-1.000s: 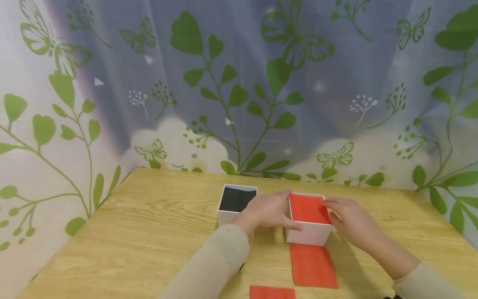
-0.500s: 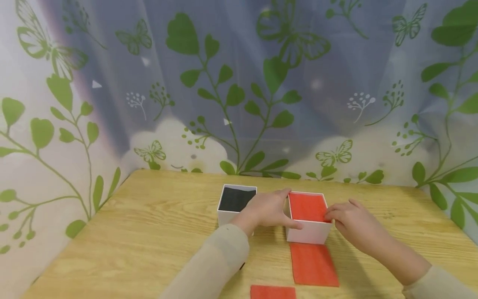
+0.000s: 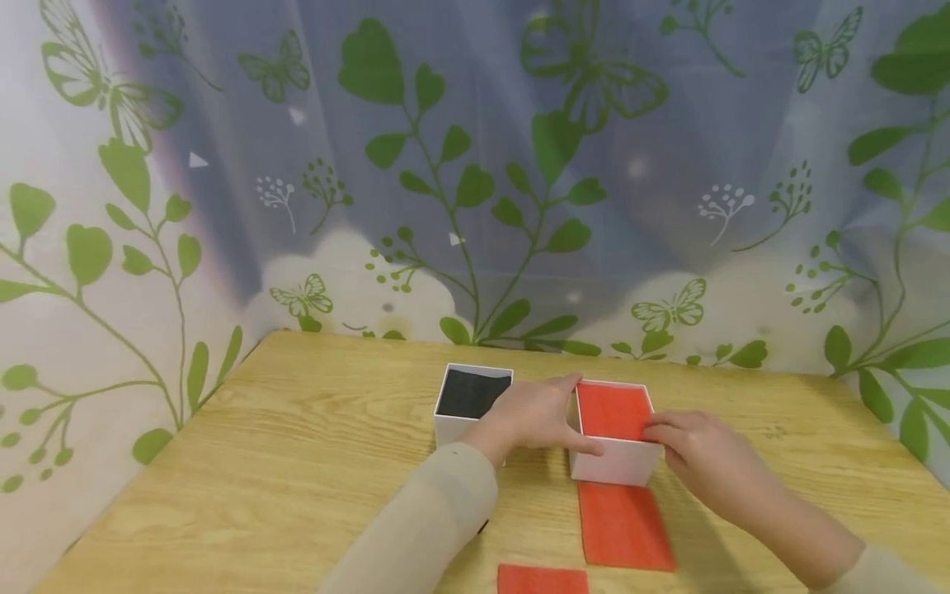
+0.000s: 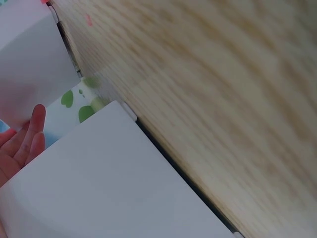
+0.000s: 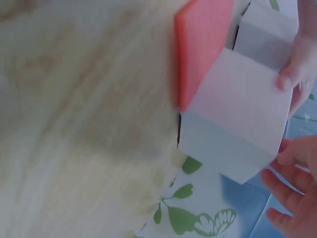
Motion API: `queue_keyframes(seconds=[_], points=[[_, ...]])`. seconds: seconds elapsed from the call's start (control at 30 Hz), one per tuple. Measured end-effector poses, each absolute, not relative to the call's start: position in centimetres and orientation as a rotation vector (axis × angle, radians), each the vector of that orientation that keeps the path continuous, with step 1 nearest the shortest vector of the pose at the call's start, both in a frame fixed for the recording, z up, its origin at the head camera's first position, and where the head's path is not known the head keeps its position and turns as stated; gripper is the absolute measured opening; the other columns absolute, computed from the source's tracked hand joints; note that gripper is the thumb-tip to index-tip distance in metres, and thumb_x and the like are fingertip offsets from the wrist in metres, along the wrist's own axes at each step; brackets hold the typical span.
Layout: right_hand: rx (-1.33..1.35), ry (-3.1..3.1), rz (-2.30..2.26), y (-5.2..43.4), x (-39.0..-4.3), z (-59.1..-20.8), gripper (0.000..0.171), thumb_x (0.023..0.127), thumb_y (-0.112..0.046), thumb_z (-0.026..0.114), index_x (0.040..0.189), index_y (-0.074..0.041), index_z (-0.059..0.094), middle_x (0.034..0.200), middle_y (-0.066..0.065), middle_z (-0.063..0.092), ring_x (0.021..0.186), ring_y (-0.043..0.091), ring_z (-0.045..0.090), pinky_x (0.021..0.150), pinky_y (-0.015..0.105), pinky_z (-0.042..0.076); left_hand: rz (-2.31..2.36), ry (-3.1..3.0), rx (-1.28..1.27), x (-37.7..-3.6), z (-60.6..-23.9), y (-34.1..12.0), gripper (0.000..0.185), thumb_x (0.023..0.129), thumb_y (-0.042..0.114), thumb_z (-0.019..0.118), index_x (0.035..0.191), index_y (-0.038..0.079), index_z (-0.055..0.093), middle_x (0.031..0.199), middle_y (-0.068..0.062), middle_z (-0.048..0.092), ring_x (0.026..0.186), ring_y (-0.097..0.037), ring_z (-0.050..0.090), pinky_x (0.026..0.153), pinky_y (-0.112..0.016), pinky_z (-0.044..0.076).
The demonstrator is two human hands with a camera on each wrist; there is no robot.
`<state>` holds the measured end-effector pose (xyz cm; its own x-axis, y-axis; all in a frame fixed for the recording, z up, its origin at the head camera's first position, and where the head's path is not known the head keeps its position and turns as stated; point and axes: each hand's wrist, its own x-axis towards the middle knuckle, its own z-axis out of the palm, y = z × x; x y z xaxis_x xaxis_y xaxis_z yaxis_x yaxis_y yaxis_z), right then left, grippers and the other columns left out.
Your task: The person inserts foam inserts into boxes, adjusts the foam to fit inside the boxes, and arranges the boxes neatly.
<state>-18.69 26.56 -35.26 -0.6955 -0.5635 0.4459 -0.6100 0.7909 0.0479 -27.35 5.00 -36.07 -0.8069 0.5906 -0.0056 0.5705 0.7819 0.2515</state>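
Observation:
A white open-topped box (image 3: pixel 616 465) stands on the table, with a flat red sheet (image 3: pixel 612 411) filling it near the top. My left hand (image 3: pixel 529 417) holds this box from its left side, thumb along the front wall and fingers toward the back left corner. At the front right corner, my right hand (image 3: pixel 708 454) pinches the rim, its fingertips over the edge of the red sheet. The right wrist view shows thumb and forefinger together at that corner, the other fingers spread loosely below. Behind the left wrist is a second white box (image 3: pixel 449 431) with black material (image 3: pixel 469 394) inside.
A red foam-like slab (image 3: pixel 625 528) lies right in front of the held box. Another red piece (image 3: pixel 542 580) is cut off by the bottom of the head view. A patterned curtain (image 3: pixel 490 173) hangs along the back of the wooden table (image 3: pixel 282 429).
My right hand has slid from the middle of the box's right rim toward its front corner. The left hand and both boxes stay where they were.

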Motion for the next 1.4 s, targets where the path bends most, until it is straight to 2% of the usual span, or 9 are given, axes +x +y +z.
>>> queue_keyframes(seconds=[0.27,0.47,0.57,0.7,1.03,1.13,1.23,1.33,1.4], points=[[0.957,-2.408,0.239,24.5,-17.0,-35.5,0.034,0.065,0.005,0.074,0.097,-0.007,0.070,0.096,0.001,0.066,0.083,0.019,0.064,0.069,0.034,0.053,0.365,2.893,0.960,-27.4,-35.9,5.2,0.109,0.064,0.078,0.059,0.148,0.016,0.028,0.141,0.006,0.043,0.116,-0.010,0.052,0.087,-0.029,0.046],[1.086,-2.464,0.235,22.9,-15.5,-36.4,0.043,0.065,-0.005,0.080,0.106,-0.008,0.068,0.109,0.004,0.062,0.095,0.023,0.061,0.073,0.038,0.053,0.377,2.895,0.959,-27.3,-36.0,5.0,0.109,0.063,0.078,0.061,0.148,0.017,0.027,0.140,0.007,0.045,0.114,-0.010,0.053,0.082,-0.026,0.047],[1.180,-2.480,0.229,22.2,-15.2,-36.8,0.040,0.068,-0.008,0.079,0.106,-0.008,0.067,0.111,0.004,0.060,0.100,0.023,0.058,0.075,0.037,0.052,0.387,2.899,0.955,-27.2,-36.0,4.9,0.108,0.064,0.076,0.062,0.148,0.017,0.028,0.138,0.007,0.047,0.111,-0.009,0.054,0.079,-0.025,0.047],[1.240,-2.516,0.233,21.8,-15.0,-37.3,0.034,0.072,-0.011,0.077,0.104,-0.008,0.066,0.111,0.003,0.059,0.097,0.021,0.058,0.073,0.033,0.052,0.426,2.904,0.954,-27.2,-35.9,4.7,0.107,0.064,0.075,0.064,0.147,0.017,0.029,0.136,0.007,0.049,0.110,-0.009,0.055,0.082,-0.026,0.047],[1.314,-2.784,0.217,20.8,-14.5,-38.1,0.031,0.082,-0.021,0.071,0.110,-0.008,0.064,0.111,0.003,0.060,0.099,0.018,0.058,0.081,0.032,0.050,0.396,2.916,0.958,-27.2,-36.0,4.9,0.106,0.064,0.076,0.062,0.147,0.017,0.030,0.139,0.006,0.045,0.117,-0.010,0.051,0.088,-0.029,0.045],[1.348,-2.869,0.215,20.3,-14.2,-38.4,0.038,0.087,-0.031,0.065,0.117,-0.008,0.062,0.116,0.004,0.059,0.103,0.018,0.057,0.082,0.032,0.049,0.385,2.916,0.949,-27.2,-36.0,4.9,0.107,0.064,0.077,0.061,0.147,0.018,0.029,0.141,0.007,0.043,0.118,-0.010,0.050,0.089,-0.029,0.044],[1.359,-2.986,0.274,19.7,-13.8,-38.8,0.052,0.091,-0.048,0.054,0.126,-0.010,0.056,0.125,0.005,0.054,0.110,0.020,0.054,0.085,0.033,0.048,0.392,2.909,0.939,-27.2,-36.0,4.8,0.107,0.064,0.078,0.060,0.148,0.018,0.028,0.141,0.007,0.043,0.118,-0.010,0.050,0.088,-0.029,0.045],[1.380,-3.058,0.310,18.9,-13.4,-39.3,0.066,0.090,-0.062,0.041,0.133,-0.013,0.050,0.132,0.006,0.050,0.116,0.022,0.050,0.087,0.036,0.047,0.396,2.905,0.931,-27.2,-36.1,4.8,0.108,0.064,0.078,0.060,0.148,0.019,0.028,0.141,0.007,0.043,0.118,-0.010,0.050,0.088,-0.029,0.045],[1.382,-3.102,0.306,18.3,-13.3,-39.7,0.068,0.090,-0.064,0.037,0.136,-0.015,0.047,0.135,0.004,0.047,0.118,0.021,0.048,0.088,0.036,0.047,0.401,2.905,0.930,-27.3,-36.1,4.7,0.108,0.063,0.078,0.060,0.148,0.019,0.028,0.141,0.007,0.043,0.118,-0.010,0.050,0.089,-0.029,0.045]])
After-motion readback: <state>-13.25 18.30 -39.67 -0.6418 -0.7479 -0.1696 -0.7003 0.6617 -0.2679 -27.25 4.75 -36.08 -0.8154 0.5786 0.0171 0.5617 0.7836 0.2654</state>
